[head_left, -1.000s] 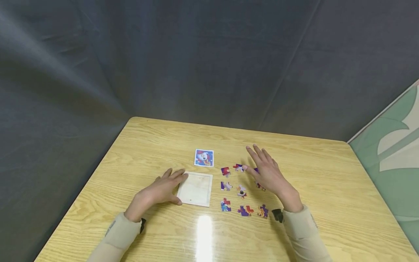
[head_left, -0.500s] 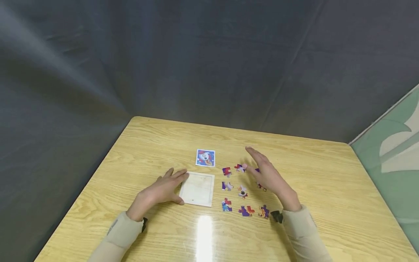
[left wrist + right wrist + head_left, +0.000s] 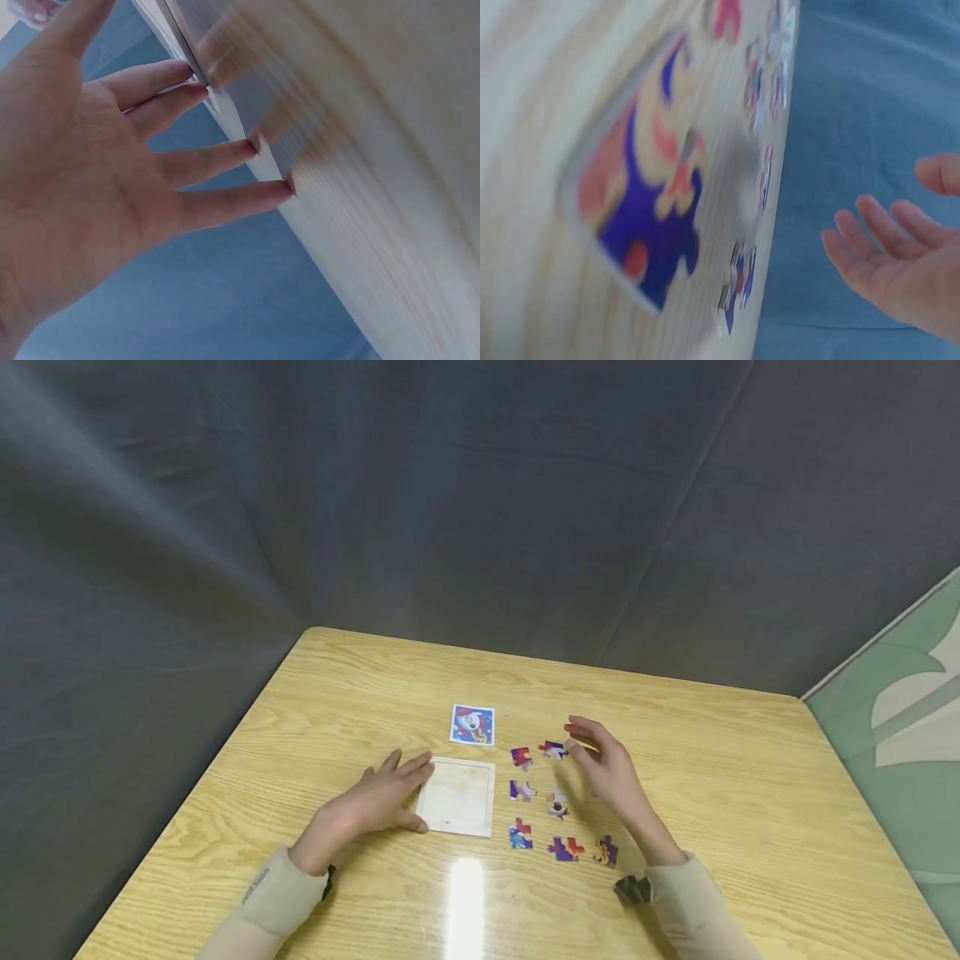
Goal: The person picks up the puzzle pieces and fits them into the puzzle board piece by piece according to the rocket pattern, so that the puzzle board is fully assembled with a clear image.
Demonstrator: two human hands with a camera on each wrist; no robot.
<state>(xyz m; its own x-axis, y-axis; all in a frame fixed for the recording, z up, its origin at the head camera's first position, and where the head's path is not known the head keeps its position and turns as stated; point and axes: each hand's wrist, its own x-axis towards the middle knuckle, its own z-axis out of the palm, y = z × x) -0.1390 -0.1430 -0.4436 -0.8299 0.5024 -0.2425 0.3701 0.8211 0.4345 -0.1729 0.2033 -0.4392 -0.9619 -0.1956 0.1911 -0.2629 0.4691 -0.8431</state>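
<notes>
Beige sleeves (image 3: 697, 914); dark marking (image 3: 256, 886), left cuff (image 3: 287, 892); black wrist pieces (image 3: 632, 890).

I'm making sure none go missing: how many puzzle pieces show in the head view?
7 visible: two far pieces, two middle pieces, three near pieces; the right hand may hide others.

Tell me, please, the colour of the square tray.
The tray is pale creamy white, seen best in the head view.

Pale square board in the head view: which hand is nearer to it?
Left. The left hand is at the board's left side, fingers reaching its edge; the right hand is off to its right, apart from it, among the puzzle pieces.
</notes>
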